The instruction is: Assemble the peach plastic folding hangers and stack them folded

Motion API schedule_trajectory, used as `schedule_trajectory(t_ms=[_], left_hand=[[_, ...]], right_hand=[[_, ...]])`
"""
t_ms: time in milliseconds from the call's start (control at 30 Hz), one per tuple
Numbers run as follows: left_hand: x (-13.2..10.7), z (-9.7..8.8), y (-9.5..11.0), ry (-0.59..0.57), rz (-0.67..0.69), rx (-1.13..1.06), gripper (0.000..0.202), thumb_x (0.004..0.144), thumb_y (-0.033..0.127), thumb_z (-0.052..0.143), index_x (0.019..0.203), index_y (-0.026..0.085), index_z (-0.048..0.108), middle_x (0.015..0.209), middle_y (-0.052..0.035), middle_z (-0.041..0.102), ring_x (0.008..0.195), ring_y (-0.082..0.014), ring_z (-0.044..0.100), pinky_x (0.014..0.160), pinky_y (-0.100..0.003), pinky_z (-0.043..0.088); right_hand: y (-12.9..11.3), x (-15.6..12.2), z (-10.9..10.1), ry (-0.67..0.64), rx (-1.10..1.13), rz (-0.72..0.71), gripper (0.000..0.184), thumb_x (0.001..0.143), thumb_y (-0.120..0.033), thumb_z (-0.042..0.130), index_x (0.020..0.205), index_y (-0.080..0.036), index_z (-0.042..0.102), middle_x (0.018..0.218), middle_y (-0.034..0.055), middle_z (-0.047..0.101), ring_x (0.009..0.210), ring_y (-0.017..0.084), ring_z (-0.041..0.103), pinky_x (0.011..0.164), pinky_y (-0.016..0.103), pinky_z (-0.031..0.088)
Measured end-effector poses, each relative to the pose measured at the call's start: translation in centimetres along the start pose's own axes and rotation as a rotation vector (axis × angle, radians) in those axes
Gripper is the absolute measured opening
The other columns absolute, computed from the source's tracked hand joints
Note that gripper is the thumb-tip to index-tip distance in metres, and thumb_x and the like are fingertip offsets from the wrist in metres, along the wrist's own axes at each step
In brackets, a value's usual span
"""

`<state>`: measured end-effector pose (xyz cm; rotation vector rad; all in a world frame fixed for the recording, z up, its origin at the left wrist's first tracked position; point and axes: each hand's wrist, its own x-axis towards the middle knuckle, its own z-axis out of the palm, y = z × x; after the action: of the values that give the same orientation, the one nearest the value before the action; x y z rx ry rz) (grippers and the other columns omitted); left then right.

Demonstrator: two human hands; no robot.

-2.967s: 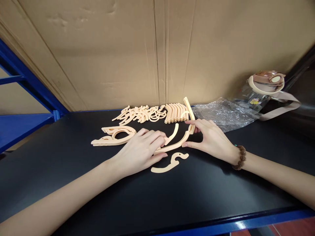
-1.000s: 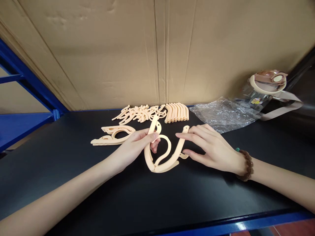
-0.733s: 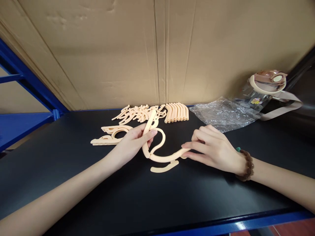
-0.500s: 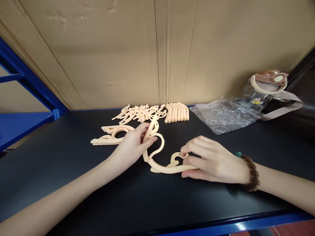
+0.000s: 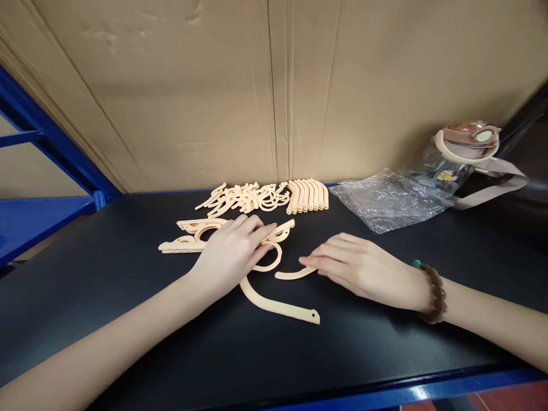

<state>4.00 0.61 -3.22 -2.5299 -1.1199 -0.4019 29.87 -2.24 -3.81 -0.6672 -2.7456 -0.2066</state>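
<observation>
My left hand (image 5: 231,254) is closed on a beige plastic folding hanger (image 5: 278,308). One long curved arm of it, with a hole at the tip, reaches toward the front right. A ring-shaped part (image 5: 279,260) and another arm end (image 5: 285,230) show past my fingers; the joint is hidden under my hand. To the right, my right hand (image 5: 363,268) pinches a loose curved beige piece (image 5: 291,275), whose other end is hidden by the fingers. Folded beige hangers (image 5: 182,246) lie just left of my left hand.
Toward the back lies a pile of loose curved beige parts (image 5: 244,198), beside a neat row of hanger arms (image 5: 307,196). A crumpled clear plastic bag (image 5: 385,200) and a strapped bottle (image 5: 462,148) are at the right. Cardboard (image 5: 192,97) stands behind the black tabletop (image 5: 205,354).
The hanger in my left hand has turned and come lower, its long arm now swung toward the front. My right hand has let go of that arm and now pinches the small curved piece.
</observation>
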Motion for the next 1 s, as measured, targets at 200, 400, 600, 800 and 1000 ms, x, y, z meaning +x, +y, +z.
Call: schedule_trajectory(t_ms=[200,400,600,800,1000], left_hand=[[-0.2,0.2,-0.1,-0.084,0.012,0.032,0.031,0.091,0.03,0.055,0.119,0.018,0.061,0.091,-0.0044,0.062,0.083,-0.0209,0.055,0.069,-0.031,0.046],[-0.3,0.3,-0.2,-0.097,0.04,0.069,0.031,0.094,0.028,0.05,0.12,0.016,0.06,0.095,-0.0064,0.061,0.085,-0.0219,0.054,0.072,-0.033,0.047],[-0.3,0.0,-0.2,-0.075,0.051,0.043,0.03,0.093,0.024,0.048,0.117,0.014,0.062,0.096,-0.0085,0.058,0.088,-0.0226,0.052,0.075,-0.035,0.048],[-0.2,-0.5,0.1,-0.068,0.049,-0.011,0.032,0.092,0.017,0.042,0.117,0.012,0.062,0.102,-0.0106,0.058,0.091,-0.024,0.052,0.076,-0.037,0.047],[-0.3,-2.1,1.5,-0.171,0.262,-0.416,0.04,0.088,0.044,0.056,0.122,0.022,0.057,0.124,-0.0075,0.054,0.113,-0.0241,0.048,0.094,-0.038,0.042]], right_hand=[[1.7,-0.5,0.1,0.002,0.075,0.105,0.03,0.091,-0.003,0.04,0.098,-0.019,0.064,0.106,0.0048,0.065,0.096,0.019,0.057,0.088,0.036,0.047],[1.8,-0.8,0.0,0.004,0.294,0.137,0.029,0.088,0.0,0.035,0.078,-0.019,0.055,0.096,0.0028,0.061,0.084,0.013,0.058,0.085,0.031,0.047],[1.6,-0.4,0.1,0.063,0.178,0.186,0.022,0.098,-0.017,0.036,0.094,-0.017,0.058,0.093,0.0047,0.062,0.083,0.016,0.056,0.075,0.03,0.045],[1.9,-0.4,0.2,0.033,0.059,0.212,0.019,0.096,-0.031,0.047,0.095,-0.018,0.061,0.09,0.0037,0.064,0.081,0.017,0.056,0.078,0.033,0.043],[2.3,-0.5,0.5,0.024,0.107,0.19,0.023,0.094,-0.009,0.041,0.108,-0.018,0.057,0.097,0.0043,0.064,0.09,0.018,0.054,0.086,0.035,0.041]])
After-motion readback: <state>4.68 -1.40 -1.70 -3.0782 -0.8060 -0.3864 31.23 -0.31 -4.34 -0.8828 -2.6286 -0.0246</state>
